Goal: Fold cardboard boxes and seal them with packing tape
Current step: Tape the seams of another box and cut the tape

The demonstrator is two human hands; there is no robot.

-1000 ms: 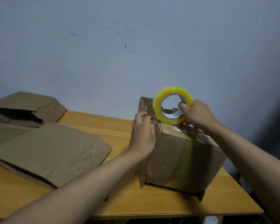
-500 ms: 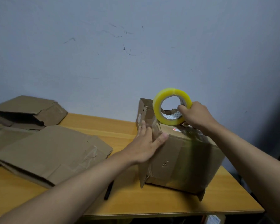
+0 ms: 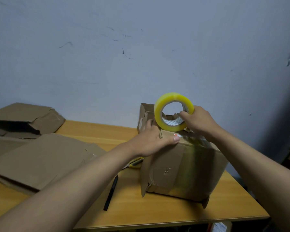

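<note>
The cardboard box (image 3: pixel 182 166) sits upright on the wooden bench (image 3: pixel 157 213), right of centre, with one flap at its far left corner not yet folded down. The right hand (image 3: pixel 199 124) has a closed grip on the yellow tape roll (image 3: pixel 173 112), fingers hooked through the core, roll on edge on the box top. The left hand (image 3: pixel 153 141) lies flat, fingers straight, pressing the top near the edge. Best bet here: keep that palm firm on the flaps and pull the tape tight along the seam. Can't tell what's inside the box. Flattened cartons (image 3: pixel 40 158) lie to the left.
</note>
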